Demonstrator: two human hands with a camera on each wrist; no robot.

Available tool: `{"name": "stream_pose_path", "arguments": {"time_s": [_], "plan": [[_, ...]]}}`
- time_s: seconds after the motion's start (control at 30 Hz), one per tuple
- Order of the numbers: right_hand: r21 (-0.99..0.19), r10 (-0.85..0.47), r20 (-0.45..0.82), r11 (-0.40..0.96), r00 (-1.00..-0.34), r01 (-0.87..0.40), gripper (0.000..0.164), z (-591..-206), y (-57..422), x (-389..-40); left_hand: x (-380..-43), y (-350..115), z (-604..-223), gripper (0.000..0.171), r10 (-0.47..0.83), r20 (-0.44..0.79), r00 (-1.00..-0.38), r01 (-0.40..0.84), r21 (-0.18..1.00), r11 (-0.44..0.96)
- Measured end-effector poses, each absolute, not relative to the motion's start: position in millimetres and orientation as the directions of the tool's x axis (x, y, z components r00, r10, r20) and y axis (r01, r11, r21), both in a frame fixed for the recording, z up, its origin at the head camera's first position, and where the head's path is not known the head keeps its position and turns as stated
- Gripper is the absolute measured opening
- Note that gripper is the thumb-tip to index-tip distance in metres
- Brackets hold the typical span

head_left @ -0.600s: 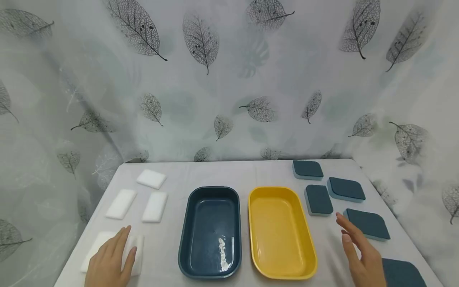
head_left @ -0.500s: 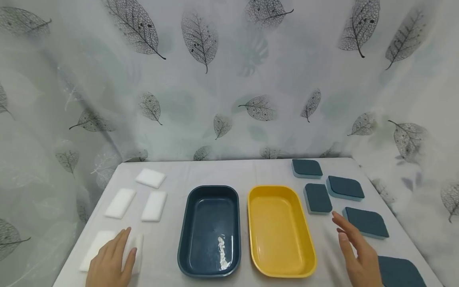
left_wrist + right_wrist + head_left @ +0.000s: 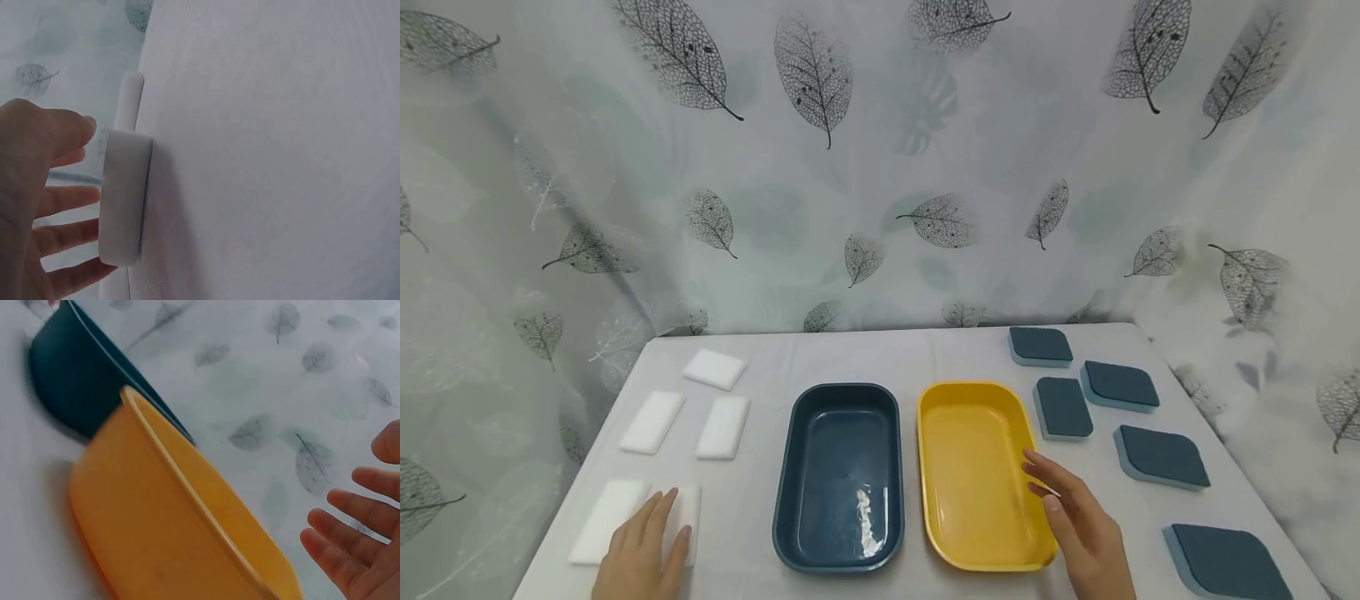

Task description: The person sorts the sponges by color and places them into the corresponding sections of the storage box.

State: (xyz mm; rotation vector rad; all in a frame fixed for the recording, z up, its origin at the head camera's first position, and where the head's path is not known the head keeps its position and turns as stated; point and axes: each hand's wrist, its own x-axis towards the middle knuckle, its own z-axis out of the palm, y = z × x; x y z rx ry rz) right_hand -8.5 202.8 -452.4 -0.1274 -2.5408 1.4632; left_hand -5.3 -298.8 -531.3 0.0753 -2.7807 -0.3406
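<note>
Tray (image 3: 973, 467) — yellow, glossy, rounded-rectangular — has the right hand (image 3: 1084, 533), fingers loosely extended, hovering by its right rim; well left of it, the left hand (image 3: 640, 546), fingers relaxed, reaches over a white rectangular foam-like block (image 3: 690, 507).

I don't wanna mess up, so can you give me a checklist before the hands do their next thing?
1. Blue tray open side up: ok.
2. Yellow tray upright, beside the blue one: ok.
3. Right hand free to pick up: ok, it holds nothing.
4. Left hand gripping the white block nearest it: not ok, no grip shows.
5. Left hand touching that block: cannot tell.
6. White blocks apart from the dark blue blocks: ok, on opposite sides of the trays.
</note>
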Motion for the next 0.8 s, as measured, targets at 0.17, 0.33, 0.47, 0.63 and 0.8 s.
{"name": "stream_pose_path", "arguments": {"time_s": [0.17, 0.33, 0.47, 0.63, 0.8], "plan": [[-0.941, 0.094, 0.047, 0.340, -0.995, -0.012, 0.039, -449.9, 180.2, -6.4, -7.3, -296.0, -530.4, 0.063, -0.110, 0.223, -0.969, -0.056, 0.234, 0.971], [-0.986, -0.026, -0.081, 0.148, -0.996, 0.077, 0.042, -448.9, 157.1, -5.3, -8.3, -293.9, -532.2, 0.067, -0.120, 0.249, -0.961, -0.067, 0.212, 0.975], [-0.990, -0.104, -0.141, 0.021, -0.985, 0.139, 0.044, -449.4, 143.8, -8.0, -11.5, -290.3, -533.0, 0.071, -0.138, 0.233, -0.963, -0.095, 0.188, 0.978], [-0.973, -0.207, -0.205, -0.062, -0.957, 0.222, 0.050, -454.0, 132.0, -10.9, -13.4, -283.8, -530.8, 0.075, -0.203, 0.138, -0.969, -0.175, 0.192, 0.966], [-0.948, -0.326, -0.251, -0.106, -0.911, 0.299, 0.061, -456.3, 124.8, -9.9, -13.7, -282.5, -526.3, 0.075, -0.228, 0.056, -0.972, -0.212, 0.214, 0.954]]}}
